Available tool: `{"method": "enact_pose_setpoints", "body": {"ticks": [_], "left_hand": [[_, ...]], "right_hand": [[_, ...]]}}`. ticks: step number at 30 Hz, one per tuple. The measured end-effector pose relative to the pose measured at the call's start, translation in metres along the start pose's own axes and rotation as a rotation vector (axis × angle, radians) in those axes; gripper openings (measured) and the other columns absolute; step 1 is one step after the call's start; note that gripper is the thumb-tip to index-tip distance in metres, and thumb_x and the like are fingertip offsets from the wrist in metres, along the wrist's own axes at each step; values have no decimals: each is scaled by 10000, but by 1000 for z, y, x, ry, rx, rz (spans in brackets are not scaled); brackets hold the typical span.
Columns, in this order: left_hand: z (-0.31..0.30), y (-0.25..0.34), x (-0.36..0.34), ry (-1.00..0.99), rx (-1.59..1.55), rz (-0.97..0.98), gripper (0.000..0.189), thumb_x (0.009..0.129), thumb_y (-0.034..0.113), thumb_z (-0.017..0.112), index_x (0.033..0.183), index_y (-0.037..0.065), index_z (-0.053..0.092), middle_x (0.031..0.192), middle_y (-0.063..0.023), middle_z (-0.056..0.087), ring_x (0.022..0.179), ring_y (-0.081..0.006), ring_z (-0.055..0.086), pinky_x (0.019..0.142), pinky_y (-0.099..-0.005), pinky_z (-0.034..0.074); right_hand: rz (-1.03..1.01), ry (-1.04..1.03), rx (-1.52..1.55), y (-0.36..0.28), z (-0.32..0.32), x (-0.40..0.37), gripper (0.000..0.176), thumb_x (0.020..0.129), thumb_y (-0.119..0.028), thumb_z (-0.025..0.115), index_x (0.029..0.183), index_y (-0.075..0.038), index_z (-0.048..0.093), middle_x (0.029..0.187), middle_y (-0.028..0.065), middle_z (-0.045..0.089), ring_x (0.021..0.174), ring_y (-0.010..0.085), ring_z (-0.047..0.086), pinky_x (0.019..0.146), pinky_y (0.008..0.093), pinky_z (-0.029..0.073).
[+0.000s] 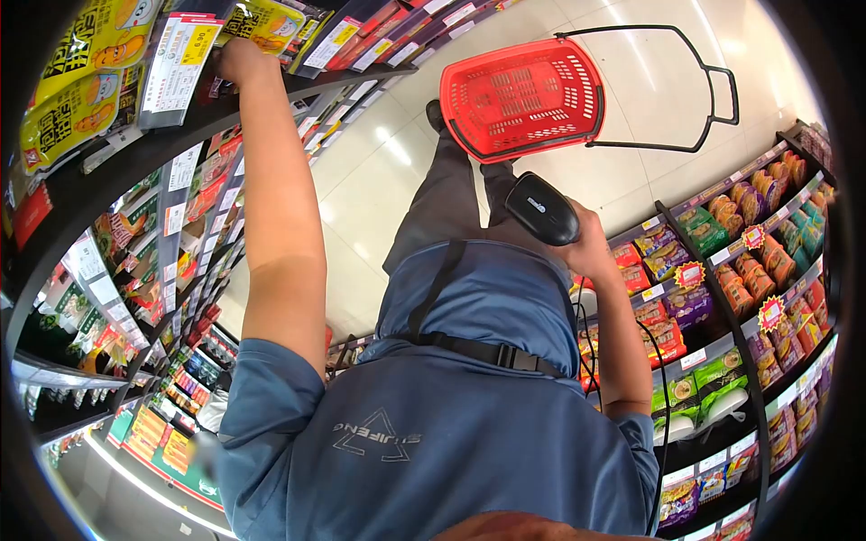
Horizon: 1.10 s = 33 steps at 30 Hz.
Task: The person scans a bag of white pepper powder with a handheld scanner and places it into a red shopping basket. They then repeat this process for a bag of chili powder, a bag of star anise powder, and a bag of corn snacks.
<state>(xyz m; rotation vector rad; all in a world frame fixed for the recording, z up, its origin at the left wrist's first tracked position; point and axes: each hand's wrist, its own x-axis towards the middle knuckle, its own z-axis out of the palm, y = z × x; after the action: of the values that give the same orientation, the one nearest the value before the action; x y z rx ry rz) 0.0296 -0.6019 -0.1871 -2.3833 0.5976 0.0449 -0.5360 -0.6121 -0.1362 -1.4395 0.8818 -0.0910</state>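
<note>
My left hand (242, 61) reaches into the upper shelf on the left, beside yellow snack bags (263, 25) and a price label (180, 63). Its fingertips are hidden behind the shelf edge and goods. In my right hand (586, 243) is a black handheld scanner (542, 209), held in front of my waist, with the rounded end towards the floor ahead. A black cable hangs beside my right forearm. Beyond the scanner, a red basket (523, 97) stands on the floor near my feet, its black handle (722, 95) folded out to the right.
Tall shelves of packaged food with price strips (174, 212) rise close on my left. On the right stands a lower shelf unit (722, 343) with several rows of snack packs. Pale floor tiles (370, 194) run between them. A lit display (162, 442) is at the lower left.
</note>
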Motion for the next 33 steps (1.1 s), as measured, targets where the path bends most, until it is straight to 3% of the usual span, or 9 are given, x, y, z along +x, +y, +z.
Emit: {"method": "enact_pose_setpoints", "body": {"ticks": [6, 10, 11, 13, 15, 18, 25, 29, 33], "left_hand": [[-24, 1, -11, -6, 42, 36, 325, 962, 239, 503, 1174, 58, 669, 1199, -100, 654, 1112, -219, 621, 864, -366, 477], [-8, 5, -9, 93, 62, 72, 300, 951, 192, 483, 1155, 42, 646, 1195, -119, 642, 1101, -246, 611, 867, -388, 479], [-6, 6, -12, 93, -223, -18, 311, 948, 174, 477, 1188, 27, 609, 1209, -127, 629, 1098, -254, 608, 878, -390, 476], [-26, 19, -36, 184, -1746, -244, 351, 941, 138, 463, 1254, -3, 537, 1237, -144, 603, 1091, -270, 602, 898, -395, 469], [-46, 20, -60, 275, -2258, -236, 410, 934, 102, 450, 1320, -33, 464, 1265, -161, 578, 1084, -287, 596, 918, -400, 462], [-8, 23, -54, 489, -2002, -23, 495, 900, 16, 510, 1360, -74, 351, 1299, -209, 526, 1112, -277, 576, 973, -390, 437], [-19, 49, -179, 461, -1565, 199, 485, 873, -18, 563, 1328, -57, 401, 1219, -168, 554, 1070, -223, 571, 956, -321, 439], [-7, 58, -254, -48, -1831, 407, 390, 898, -6, 555, 1283, 10, 489, 1129, -86, 610, 993, -136, 595, 893, -279, 463], [-15, 43, -303, -161, -1719, 484, 348, 912, -4, 542, 1259, 14, 521, 1116, -86, 625, 934, -128, 629, 846, -272, 487]], "right_hand": [[-29, -37, -71, 10, -4, -2, 538, 650, 27, 698, 1180, 41, 607, 1009, 156, 677, 888, 201, 655, 820, 299, 501], [-50, -21, -103, 10, -5, -1, 440, 677, 1, 710, 1110, 17, 637, 981, 175, 671, 882, 325, 673, 794, 349, 516], [-53, -30, -115, 11, -5, -1, 440, 677, 1, 708, 1111, 18, 636, 990, 176, 671, 892, 330, 672, 797, 352, 516], [-54, -28, -114, 12, -6, -1, 439, 676, 1, 706, 1109, 19, 637, 993, 177, 670, 892, 331, 672, 798, 353, 515], [-53, -28, -113, 14, -6, -1, 438, 675, 2, 704, 1108, 19, 637, 997, 178, 669, 893, 331, 671, 798, 354, 515], [-43, -24, -125, 18, -6, -1, 430, 674, 1, 703, 1099, 18, 641, 996, 181, 668, 889, 333, 669, 794, 355, 514], [-51, -10, -105, 28, -2, -1, 393, 691, -30, 711, 1077, 12, 650, 916, 187, 680, 832, 321, 682, 760, 349, 521], [-50, -35, -101, 19, -5, 1, 366, 707, -53, 724, 1060, 12, 656, 853, 196, 692, 788, 290, 701, 740, 337, 527], [-101, -58, -98, 7, -7, 2, 357, 718, -54, 727, 1061, 15, 656, 856, 180, 702, 790, 222, 704, 746, 325, 527]]}}
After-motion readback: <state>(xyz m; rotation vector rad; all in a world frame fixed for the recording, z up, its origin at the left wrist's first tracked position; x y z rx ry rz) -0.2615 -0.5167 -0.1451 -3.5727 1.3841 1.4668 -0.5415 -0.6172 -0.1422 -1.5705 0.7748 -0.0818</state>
